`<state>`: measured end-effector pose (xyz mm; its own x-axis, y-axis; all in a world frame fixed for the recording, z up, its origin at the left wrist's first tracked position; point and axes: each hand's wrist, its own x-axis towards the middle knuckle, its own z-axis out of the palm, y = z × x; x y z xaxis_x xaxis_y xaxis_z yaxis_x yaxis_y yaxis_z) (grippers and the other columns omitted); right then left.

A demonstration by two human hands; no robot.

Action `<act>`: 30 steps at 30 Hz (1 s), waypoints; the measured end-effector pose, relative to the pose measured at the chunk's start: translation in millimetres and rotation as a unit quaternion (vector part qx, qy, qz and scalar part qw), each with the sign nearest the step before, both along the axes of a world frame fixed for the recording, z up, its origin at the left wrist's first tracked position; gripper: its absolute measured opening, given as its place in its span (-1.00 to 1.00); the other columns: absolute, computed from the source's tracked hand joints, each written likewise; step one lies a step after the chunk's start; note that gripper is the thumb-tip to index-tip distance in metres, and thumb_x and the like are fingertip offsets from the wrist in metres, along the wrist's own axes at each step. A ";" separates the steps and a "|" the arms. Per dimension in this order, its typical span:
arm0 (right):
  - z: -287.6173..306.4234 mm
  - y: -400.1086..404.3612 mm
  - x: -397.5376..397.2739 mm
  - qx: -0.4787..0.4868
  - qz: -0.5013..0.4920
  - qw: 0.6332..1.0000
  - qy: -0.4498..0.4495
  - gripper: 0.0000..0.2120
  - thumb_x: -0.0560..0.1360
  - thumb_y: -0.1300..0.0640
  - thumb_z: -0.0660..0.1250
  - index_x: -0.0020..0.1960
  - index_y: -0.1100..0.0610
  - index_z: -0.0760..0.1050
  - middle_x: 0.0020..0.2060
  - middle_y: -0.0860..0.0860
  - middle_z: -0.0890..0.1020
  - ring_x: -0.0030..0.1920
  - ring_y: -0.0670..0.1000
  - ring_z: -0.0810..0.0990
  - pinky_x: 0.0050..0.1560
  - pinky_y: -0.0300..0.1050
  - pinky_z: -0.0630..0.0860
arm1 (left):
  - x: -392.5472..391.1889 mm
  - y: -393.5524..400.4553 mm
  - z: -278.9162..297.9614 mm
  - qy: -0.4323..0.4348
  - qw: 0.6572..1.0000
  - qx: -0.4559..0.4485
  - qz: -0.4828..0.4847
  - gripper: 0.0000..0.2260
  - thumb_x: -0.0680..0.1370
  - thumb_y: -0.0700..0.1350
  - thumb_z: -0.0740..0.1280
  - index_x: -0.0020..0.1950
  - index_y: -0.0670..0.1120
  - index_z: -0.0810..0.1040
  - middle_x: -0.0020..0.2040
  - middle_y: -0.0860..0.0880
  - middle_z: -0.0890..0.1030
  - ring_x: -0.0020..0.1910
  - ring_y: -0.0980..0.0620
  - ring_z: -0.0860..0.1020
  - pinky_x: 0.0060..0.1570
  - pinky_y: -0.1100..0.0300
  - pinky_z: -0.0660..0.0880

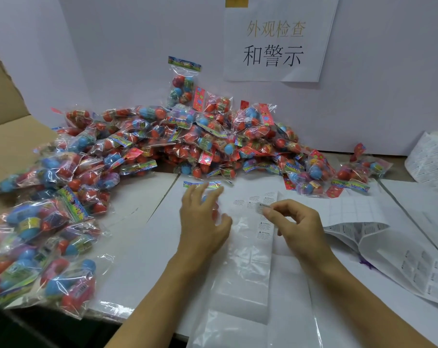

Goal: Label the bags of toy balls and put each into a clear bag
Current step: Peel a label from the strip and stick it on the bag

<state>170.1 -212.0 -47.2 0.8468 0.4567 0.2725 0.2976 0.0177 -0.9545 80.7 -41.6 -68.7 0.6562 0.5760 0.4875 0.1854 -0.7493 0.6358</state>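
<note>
Labelling: the right hand (292, 222) pinches a small label (262, 207) between thumb and forefinger, just peeled by the look of it; the strip of labels (264, 229) lies directly below the fingertips on the tabletop (147, 222)
Left grip: the left hand (203, 217) lies with fingers spread and fairly straight over one bag of toy balls (205, 189); it presses the bag flat rather than curling round it; only the bag's printed header and a little blue and red show past the fingers
Right grip: thumb and forefinger closed on the label; the other fingers loosely curled and holding nothing
Where the bag is: at the centre of the tabletop, just in front of the big pile of bags (188, 136), beside the top end of the strip
Doing it well: hold the bag taut and still with the left palm; probably slide the fingers aside to bare a smooth patch of film; carry the label by one corner only, lay that edge down first, then rub across so that no crease or bubble forms; keep it off the seams
Clear bag: a long clear bag (243, 280) lies under the wrists, reaching towards the near edge; its mouth cannot be made out
Risks: the label may curl onto the fingertip; the balls may roll under pressure
Others: more bags (45, 249) heaped at left; a label roll (431, 159) far right
</note>
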 end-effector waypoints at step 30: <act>3.5 2.1 -3.2 0.108 0.074 0.988 0.087 -0.24 0.41 0.39 0.50 0.25 -0.29 0.22 0.26 -0.04 0.49 0.00 0.02 0.73 -0.19 -0.21 0.63 | -7.5 -21.9 19.5 -0.117 0.936 -0.295 -0.154 -0.64 0.47 0.15 0.51 0.17 0.04 0.55 0.12 0.07 0.62 0.14 0.16 0.61 -0.05 0.36 0.57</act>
<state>166.8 -209.9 -43.7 0.8185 0.5252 0.2330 0.1077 0.2580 -0.9601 73.2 -63.4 -49.3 0.7510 0.5906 0.2954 -0.1777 -0.2501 0.9518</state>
